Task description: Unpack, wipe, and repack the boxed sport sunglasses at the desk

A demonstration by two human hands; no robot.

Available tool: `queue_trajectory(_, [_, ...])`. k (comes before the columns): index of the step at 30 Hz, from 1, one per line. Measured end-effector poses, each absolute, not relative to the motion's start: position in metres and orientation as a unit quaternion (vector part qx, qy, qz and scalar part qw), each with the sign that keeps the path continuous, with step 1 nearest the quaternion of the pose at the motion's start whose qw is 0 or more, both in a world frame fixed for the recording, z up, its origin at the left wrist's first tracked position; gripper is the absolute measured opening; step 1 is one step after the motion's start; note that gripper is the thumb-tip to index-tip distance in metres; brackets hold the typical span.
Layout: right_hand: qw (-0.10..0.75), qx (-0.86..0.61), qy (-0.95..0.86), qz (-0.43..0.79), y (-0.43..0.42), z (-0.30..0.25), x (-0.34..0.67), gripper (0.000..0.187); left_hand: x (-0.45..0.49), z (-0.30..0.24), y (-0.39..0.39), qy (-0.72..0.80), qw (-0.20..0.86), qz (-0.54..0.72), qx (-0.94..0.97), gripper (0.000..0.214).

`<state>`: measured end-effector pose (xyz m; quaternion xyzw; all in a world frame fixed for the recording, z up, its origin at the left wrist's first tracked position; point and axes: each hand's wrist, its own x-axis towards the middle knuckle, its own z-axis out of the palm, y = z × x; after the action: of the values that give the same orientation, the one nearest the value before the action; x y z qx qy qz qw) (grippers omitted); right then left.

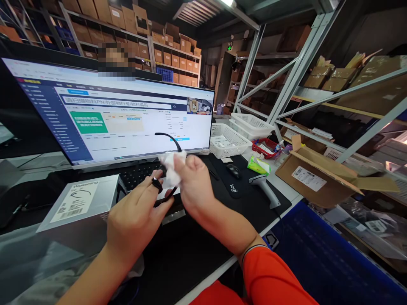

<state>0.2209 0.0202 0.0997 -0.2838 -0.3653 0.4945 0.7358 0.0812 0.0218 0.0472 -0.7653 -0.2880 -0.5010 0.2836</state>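
Observation:
A pair of black glasses (174,140) is held up in front of the monitor, one thin curved arm rising above my fingers. My left hand (136,207) is closed on the lower part of the frame, and another dark arm shows below it. My right hand (197,182) pinches a crumpled white wipe (171,165) against the glasses. The wipe and my fingers hide most of the frame. Left of my hands lies a grey box (92,207) whose label bears a line picture of similar eyewear.
A monitor (133,110) stands behind a black keyboard (136,176). To the right, a mouse (233,170), a barcode scanner (266,189) and a green wipes packet (259,165) lie on or by a desk mat. White baskets (229,142) and an open carton (314,171) are beyond.

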Motion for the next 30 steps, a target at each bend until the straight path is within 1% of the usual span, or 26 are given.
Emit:
queue_trajectory(2, [0.738, -0.289, -0.392, 0.466, 0.008, 0.088, 0.213, 0.076, 0.078, 0.047, 0.022, -0.311, 0.283, -0.511, -0.75, 0.019])
queue_trajectory(4, [0.723, -0.283, -0.41, 0.479, 0.005, 0.085, 0.213, 0.076, 0.078, 0.047, 0.022, -0.314, 0.281, -0.521, -0.742, 0.013])
queue_trajectory(6, [0.704, -0.272, -0.395, 0.523, 0.013, 0.093, 0.223, 0.079, 0.08, 0.048, 0.022, -0.291, 0.275, -0.523, -0.752, 0.017])
queue_trajectory(8, [0.691, -0.26, -0.375, 0.56, 0.026, 0.107, 0.235, 0.084, 0.083, 0.048, 0.022, -0.259, 0.277, -0.517, -0.768, 0.026])
queue_trajectory(10, [0.698, -0.252, -0.372, 0.558, 0.034, 0.113, 0.24, 0.085, 0.082, 0.049, 0.024, -0.253, 0.274, -0.495, -0.785, 0.031])
queue_trajectory(12, [0.711, -0.266, -0.389, 0.522, 0.028, 0.106, 0.236, 0.081, 0.08, 0.049, 0.026, -0.268, 0.27, -0.495, -0.781, 0.026])
queue_trajectory(14, [0.722, -0.293, -0.432, 0.455, 0.013, 0.091, 0.227, 0.077, 0.077, 0.049, 0.027, -0.273, 0.275, -0.515, -0.765, 0.018])
queue_trajectory(17, [0.719, -0.311, -0.501, 0.367, -0.007, 0.077, 0.219, 0.076, 0.078, 0.048, 0.025, -0.253, 0.272, -0.551, -0.747, 0.012])
queue_trajectory(19, [0.719, -0.298, -0.494, 0.387, -0.007, 0.081, 0.223, 0.076, 0.082, 0.047, 0.021, -0.251, 0.249, -0.555, -0.753, 0.016])
queue_trajectory(22, [0.716, -0.275, -0.427, 0.479, 0.011, 0.098, 0.24, 0.08, 0.087, 0.048, 0.017, -0.228, 0.229, -0.534, -0.782, 0.022])
queue_trajectory(25, [0.675, -0.301, -0.44, 0.509, 0.03, 0.106, 0.268, 0.079, 0.08, 0.053, 0.023, -0.221, 0.237, -0.487, -0.811, 0.022])
queue_trajectory(27, [0.628, -0.348, -0.503, 0.481, 0.032, 0.106, 0.295, 0.076, 0.07, 0.057, 0.031, -0.252, 0.223, -0.471, -0.816, 0.02])
queue_trajectory(28, [0.612, -0.376, -0.537, 0.443, 0.03, 0.106, 0.311, 0.075, 0.065, 0.06, 0.035, -0.261, 0.205, -0.467, -0.819, 0.019])
queue_trajectory(30, [0.61, -0.422, -0.593, 0.313, 0.018, 0.11, 0.34, 0.073, 0.055, 0.063, 0.042, -0.244, 0.162, -0.454, -0.841, 0.018])
